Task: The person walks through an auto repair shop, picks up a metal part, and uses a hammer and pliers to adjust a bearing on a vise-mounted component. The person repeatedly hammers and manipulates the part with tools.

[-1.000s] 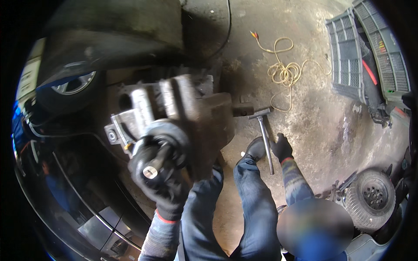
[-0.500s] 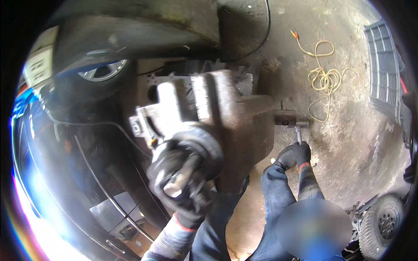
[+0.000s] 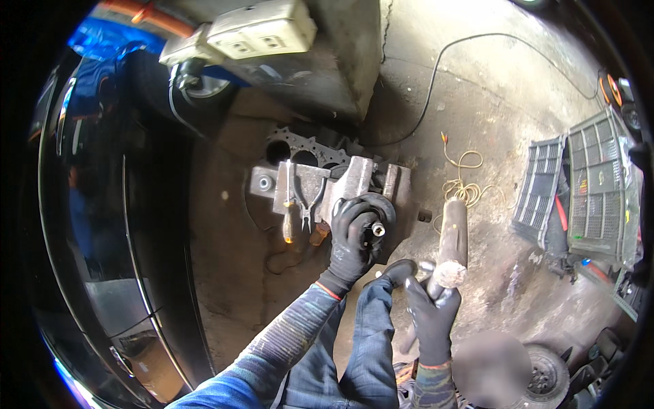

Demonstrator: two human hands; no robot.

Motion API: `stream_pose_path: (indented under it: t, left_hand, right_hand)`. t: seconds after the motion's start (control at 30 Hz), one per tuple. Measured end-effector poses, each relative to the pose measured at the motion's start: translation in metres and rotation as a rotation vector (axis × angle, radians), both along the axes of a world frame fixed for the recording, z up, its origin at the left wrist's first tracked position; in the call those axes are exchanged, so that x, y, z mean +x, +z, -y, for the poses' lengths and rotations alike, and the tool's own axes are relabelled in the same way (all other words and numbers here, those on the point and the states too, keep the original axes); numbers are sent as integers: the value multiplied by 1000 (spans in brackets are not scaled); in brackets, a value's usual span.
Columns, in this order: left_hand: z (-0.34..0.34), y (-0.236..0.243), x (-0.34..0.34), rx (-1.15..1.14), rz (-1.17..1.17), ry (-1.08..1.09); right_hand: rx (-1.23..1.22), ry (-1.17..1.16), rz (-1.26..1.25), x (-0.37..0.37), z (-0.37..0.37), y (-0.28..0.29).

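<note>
My left hand (image 3: 351, 238), in a dark glove, closes around a short metal rod (image 3: 379, 230) whose shiny end points up at me. The hand rests against a dark round metal part (image 3: 387, 208), which it partly hides. Below that part sits a heavy block of worn metal (image 3: 357, 180). At the right, my gloved right hand (image 3: 433, 317) grips a hammer (image 3: 453, 235) with a thick cylindrical head, held above the floor and apart from the left hand. A screwdriver (image 3: 288, 219) with an orange and clear handle and a pair of pliers (image 3: 308, 203) lie left of the left hand.
An engine block (image 3: 300, 146) stands behind the metal block. Coiled cream cable (image 3: 462, 191) lies on the concrete floor, with dark plastic grilles (image 3: 593, 191) at right. A dark car body (image 3: 102, 225) borders the left. A white power outlet box (image 3: 262, 31) is at the upper left.
The view has shifted, showing more of the surroundings. The hammer has come up and appears larger, its head now toward me. My left hand stays at the round part, still around the rod.
</note>
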State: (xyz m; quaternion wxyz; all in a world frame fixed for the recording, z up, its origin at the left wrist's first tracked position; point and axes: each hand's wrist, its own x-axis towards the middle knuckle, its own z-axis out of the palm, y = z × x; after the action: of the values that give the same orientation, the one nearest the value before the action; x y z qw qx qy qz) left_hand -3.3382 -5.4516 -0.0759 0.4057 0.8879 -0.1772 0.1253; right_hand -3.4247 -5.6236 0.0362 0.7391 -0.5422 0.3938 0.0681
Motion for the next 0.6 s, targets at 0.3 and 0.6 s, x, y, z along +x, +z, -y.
stream_pose_path:
  t: [0.3,0.6]
  left_hand:
    - [3,2,3,-131,9,20]
    - [-29,22,-6,-148,-94,14]
  right_hand:
    - [-414,164,134,75,-59,-11]
    - [-527,87,104,69,-70,-24]
